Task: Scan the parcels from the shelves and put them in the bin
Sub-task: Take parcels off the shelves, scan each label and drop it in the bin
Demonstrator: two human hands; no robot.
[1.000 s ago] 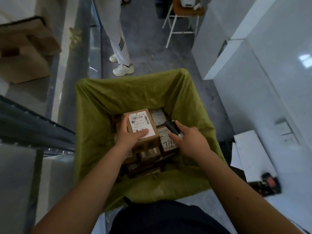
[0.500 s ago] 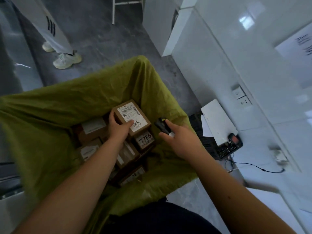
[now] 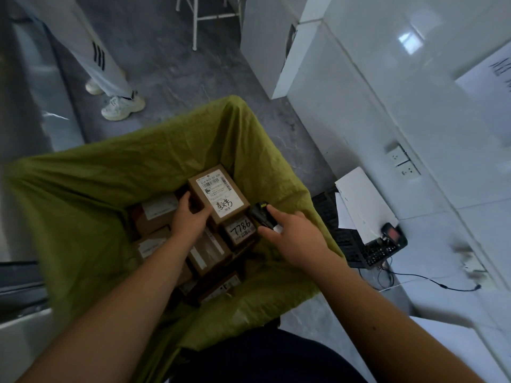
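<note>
My left hand (image 3: pixel 189 218) grips a brown cardboard parcel (image 3: pixel 218 193) with a white barcode label, holding it inside the bin (image 3: pixel 83 194), which is lined with an olive-green bag. My right hand (image 3: pixel 296 236) holds a small black scanner (image 3: pixel 262 214) just right of that parcel, pointed toward it. Several more brown parcels lie in the bin below, one marked 7786 (image 3: pixel 240 230).
A person in light trousers and white trainers (image 3: pixel 121 106) stands on the grey floor beyond the bin. White tiled wall with sockets (image 3: pixel 401 161) runs on the right. A black keyboard (image 3: pixel 356 252), a handheld device (image 3: pixel 392 236) and white sheets (image 3: pixel 362 200) lie at the right.
My view has swung right and down, so the bin shifted left in frame. The held parcel sits lower among the others; my right hand with the scanner stays beside it.
</note>
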